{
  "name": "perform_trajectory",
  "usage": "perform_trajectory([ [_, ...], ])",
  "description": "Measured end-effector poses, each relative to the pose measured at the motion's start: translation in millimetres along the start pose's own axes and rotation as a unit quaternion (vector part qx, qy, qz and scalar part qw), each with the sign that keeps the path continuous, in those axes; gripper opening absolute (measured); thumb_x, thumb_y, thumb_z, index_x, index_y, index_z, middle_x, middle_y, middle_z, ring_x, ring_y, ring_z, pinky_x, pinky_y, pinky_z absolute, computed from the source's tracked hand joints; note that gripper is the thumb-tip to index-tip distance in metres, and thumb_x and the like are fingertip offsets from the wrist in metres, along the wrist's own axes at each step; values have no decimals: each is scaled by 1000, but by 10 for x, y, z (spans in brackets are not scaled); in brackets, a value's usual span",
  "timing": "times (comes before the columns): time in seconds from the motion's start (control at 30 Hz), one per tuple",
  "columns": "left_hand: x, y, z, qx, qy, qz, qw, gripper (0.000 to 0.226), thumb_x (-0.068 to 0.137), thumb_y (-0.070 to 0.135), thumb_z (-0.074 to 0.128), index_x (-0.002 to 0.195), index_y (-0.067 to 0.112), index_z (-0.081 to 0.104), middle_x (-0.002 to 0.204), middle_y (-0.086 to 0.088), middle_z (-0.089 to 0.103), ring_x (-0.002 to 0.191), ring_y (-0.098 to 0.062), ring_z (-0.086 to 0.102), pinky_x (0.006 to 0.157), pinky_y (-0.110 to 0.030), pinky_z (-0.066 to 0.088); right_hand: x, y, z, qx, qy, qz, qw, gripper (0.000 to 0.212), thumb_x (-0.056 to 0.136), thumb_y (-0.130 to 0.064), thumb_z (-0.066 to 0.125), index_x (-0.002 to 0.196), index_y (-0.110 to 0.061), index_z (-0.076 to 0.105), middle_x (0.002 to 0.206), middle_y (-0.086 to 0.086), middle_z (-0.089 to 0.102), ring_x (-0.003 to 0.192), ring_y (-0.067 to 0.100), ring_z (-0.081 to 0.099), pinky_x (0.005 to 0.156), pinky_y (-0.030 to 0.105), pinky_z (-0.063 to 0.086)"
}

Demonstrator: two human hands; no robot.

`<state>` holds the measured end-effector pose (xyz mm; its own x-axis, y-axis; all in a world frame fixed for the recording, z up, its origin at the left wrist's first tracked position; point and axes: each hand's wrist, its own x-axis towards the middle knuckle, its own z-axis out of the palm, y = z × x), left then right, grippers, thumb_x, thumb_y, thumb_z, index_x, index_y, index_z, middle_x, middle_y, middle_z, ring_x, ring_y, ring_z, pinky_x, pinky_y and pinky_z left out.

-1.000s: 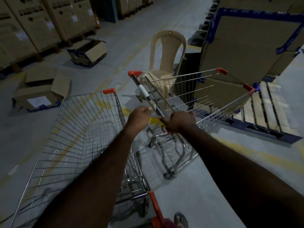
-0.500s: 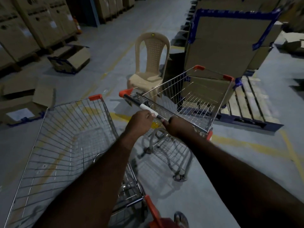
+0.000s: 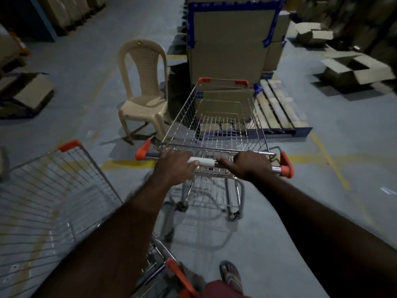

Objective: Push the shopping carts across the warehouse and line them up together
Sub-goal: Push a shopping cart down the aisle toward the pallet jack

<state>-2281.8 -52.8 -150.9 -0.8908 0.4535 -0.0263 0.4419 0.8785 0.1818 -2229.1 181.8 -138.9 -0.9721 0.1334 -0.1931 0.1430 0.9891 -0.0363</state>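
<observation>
A wire shopping cart (image 3: 221,117) with orange corner caps stands straight in front of me, its handle bar (image 3: 202,162) running across the middle of the view. My left hand (image 3: 175,166) grips the left part of the bar and my right hand (image 3: 247,165) grips the right part, with a white sleeve on the bar showing between them. A second wire cart (image 3: 53,194) sits at my lower left, its basket empty and its handle end by my legs.
A beige plastic chair (image 3: 142,87) stands just ahead of the cart on the left. A tall cardboard stack with blue tape (image 3: 232,39) on a wooden pallet (image 3: 277,108) rises behind the cart's nose. Open boxes (image 3: 352,69) lie at right, and more boxes (image 3: 25,93) at left.
The held cart has swung round from an angle to face straight ahead, its nose toward the cardboard stack. My view turned right; the second cart slid to the lower left.
</observation>
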Motion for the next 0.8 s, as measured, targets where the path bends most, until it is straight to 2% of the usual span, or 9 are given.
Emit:
perform_trajectory([
  [0.13, 26, 395, 30, -22, -43, -8, 999, 60, 90, 77, 38, 112, 27, 63, 117, 0, 67, 112, -26, 58, 105, -49, 28, -155, 252, -34, -17, -6, 12, 1000, 95, 78, -95, 12, 69, -17, 66, 68, 3, 63, 66, 20, 61, 68, 30, 49],
  [0.2, 17, 576, 68, -10, -49, -20, 999, 65, 88, 80, 36, 110, 27, 64, 118, 0, 66, 114, -26, 56, 103, -51, 25, -224, 360, -14, -23, 0, 17, 1000, 96, 77, -96, 11, 66, -17, 65, 67, 3, 63, 65, 20, 61, 69, 30, 51],
  [0.3, -30, 769, 121, -5, -57, -25, 998, 68, 86, 82, 35, 113, 27, 64, 123, 0, 66, 118, -28, 56, 106, -57, 22, -340, 521, 24, -29, 13, 22, 999, 96, 76, -96, 11, 62, -16, 63, 65, 4, 62, 64, 20, 60, 65, 29, 48],
  [0.4, -102, 946, 160, -6, -60, -19, 998, 68, 87, 82, 36, 118, 28, 63, 123, 1, 66, 117, -28, 56, 107, -56, 26, -480, 689, 57, -14, 16, 21, 1000, 93, 77, -95, 13, 60, -17, 61, 65, 4, 61, 64, 20, 59, 63, 30, 45],
  [0.57, -199, 1276, 224, 5, -78, -17, 997, 72, 86, 84, 33, 125, 30, 62, 125, 2, 64, 118, -27, 55, 100, -53, 25, -698, 978, 100, 7, 7, 10, 1000, 108, 52, -108, 0, 56, -16, 58, 62, 4, 61, 65, 20, 60, 63, 29, 43],
  [0.67, -242, 1468, 257, 11, -77, -14, 997, 71, 86, 84, 34, 119, 29, 63, 122, 4, 65, 115, -26, 56, 97, -51, 26, -832, 1135, 91, 11, 1, 7, 1000, 110, 46, -109, 1, 56, -15, 58, 61, 3, 61, 64, 20, 60, 66, 30, 46],
  [0.8, -334, 1691, 269, 23, -85, 0, 996, 65, 87, 83, 34, 106, 27, 62, 116, 3, 66, 109, -26, 58, 93, -48, 28, -1026, 1326, 106, 3, -12, 8, 1000, 99, 56, -105, 12, 58, -17, 57, 62, 2, 58, 69, 22, 60, 70, 31, 48],
])
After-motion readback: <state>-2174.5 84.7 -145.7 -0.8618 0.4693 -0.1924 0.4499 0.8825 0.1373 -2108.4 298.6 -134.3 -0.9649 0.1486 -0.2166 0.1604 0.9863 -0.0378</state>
